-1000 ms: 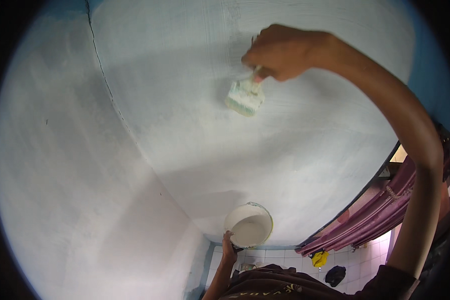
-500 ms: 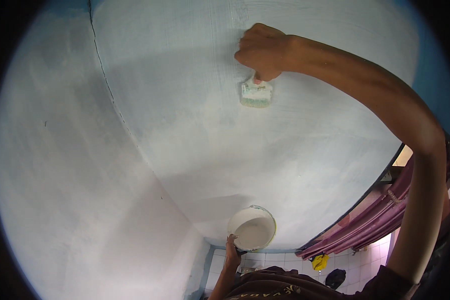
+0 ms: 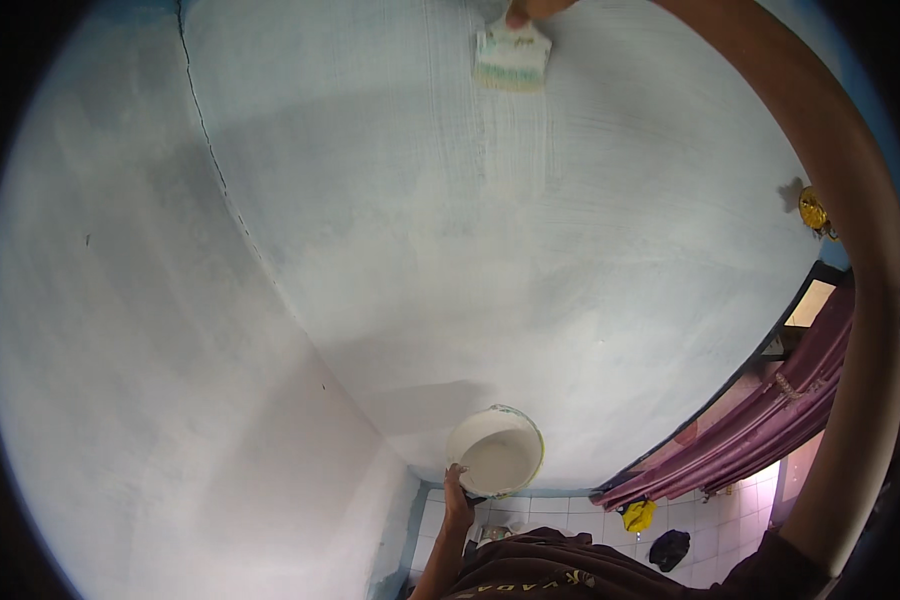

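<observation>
My right hand, cut off by the top edge, is closed round the handle of a wide flat paintbrush. The brush has pale, paint-coated bristles with a green band, and they point down against the whitish wall. Fresh vertical streaks run below and beside it. Down low, my left hand grips the rim of a white paint bucket tilted open toward me. Pale paint lies inside; the fingers beneath the bucket are partly hidden.
A crack runs down the wall corner at left. On the right hang a purple curtain by a dark frame and a gold-coloured ornament. On the tiled floor lie a yellow item and a black bag-like item.
My right hand has moved up the wall with the paintbrush, partly out of the picture. New streaks show below the bristles. The bucket has shifted slightly up and left in view.
</observation>
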A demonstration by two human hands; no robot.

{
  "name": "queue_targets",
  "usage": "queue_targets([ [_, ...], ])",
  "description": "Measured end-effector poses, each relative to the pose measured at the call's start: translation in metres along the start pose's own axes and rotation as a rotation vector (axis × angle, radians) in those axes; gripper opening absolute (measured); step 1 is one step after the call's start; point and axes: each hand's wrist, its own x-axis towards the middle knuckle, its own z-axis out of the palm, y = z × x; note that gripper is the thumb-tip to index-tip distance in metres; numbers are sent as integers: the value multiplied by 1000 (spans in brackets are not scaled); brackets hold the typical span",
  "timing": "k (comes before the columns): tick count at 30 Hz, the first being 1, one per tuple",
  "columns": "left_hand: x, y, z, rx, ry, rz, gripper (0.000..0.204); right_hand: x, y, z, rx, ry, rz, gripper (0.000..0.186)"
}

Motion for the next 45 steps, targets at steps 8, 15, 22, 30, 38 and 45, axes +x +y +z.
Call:
queue_targets([
  [8,14,-18,-25,-118,-2,-172,39,0,0,-11,42,-100,141,45],
  [15,22,-10,-15,-130,16,-193,41,11,14,0,73,-202,164,57],
  [22,35,-21,-27,-106,11,-212,45,25,24,-26,-47,-192,178,60],
  [30,26,-14,-29,-80,3,-211,48,9,89,-58,-207,-42,309,64],
  [38,21,-10,-30,45,1,-213,58,-8,48,-60,99,-6,313,60],
  [45,10,10,-5,66,6,-231,62,14,-6,8,135,-201,159,48],
])
